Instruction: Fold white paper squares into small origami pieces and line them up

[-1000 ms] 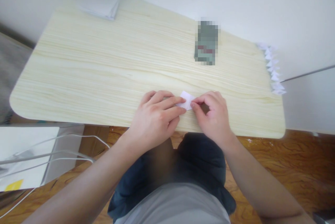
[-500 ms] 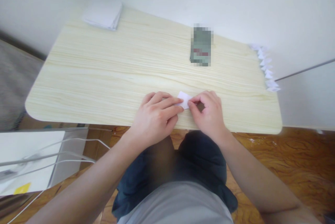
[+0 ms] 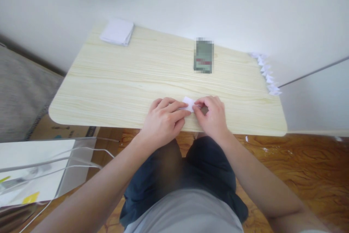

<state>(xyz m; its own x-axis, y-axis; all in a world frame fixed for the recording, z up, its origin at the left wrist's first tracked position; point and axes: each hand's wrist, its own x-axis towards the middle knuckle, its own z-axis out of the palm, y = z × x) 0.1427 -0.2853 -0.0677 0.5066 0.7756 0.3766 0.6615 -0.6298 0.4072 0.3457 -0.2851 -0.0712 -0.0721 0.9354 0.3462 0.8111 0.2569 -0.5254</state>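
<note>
A small piece of folded white paper (image 3: 188,104) lies near the front edge of the table, between my two hands. My left hand (image 3: 165,120) rests palm down, its fingers stretched out and the tips of the index and middle fingers lying on the left part of the paper. At the paper's right side, my right hand (image 3: 212,113) pinches the edge between thumb and fingertips. Parts of the paper are hidden under the fingers, so its full folded shape does not show.
White paper sheets (image 3: 117,32) are stacked at the table's back left. A pixelated dark green rectangular object (image 3: 204,56) lies toward the back. Several folded white paper pieces (image 3: 265,70) line the right edge. Cables (image 3: 89,149) cross a white box (image 3: 35,153) at lower left.
The view has shifted a little, so the table appears lower and further right on its left side. Both hands keep nearly the same pose on the paper.
</note>
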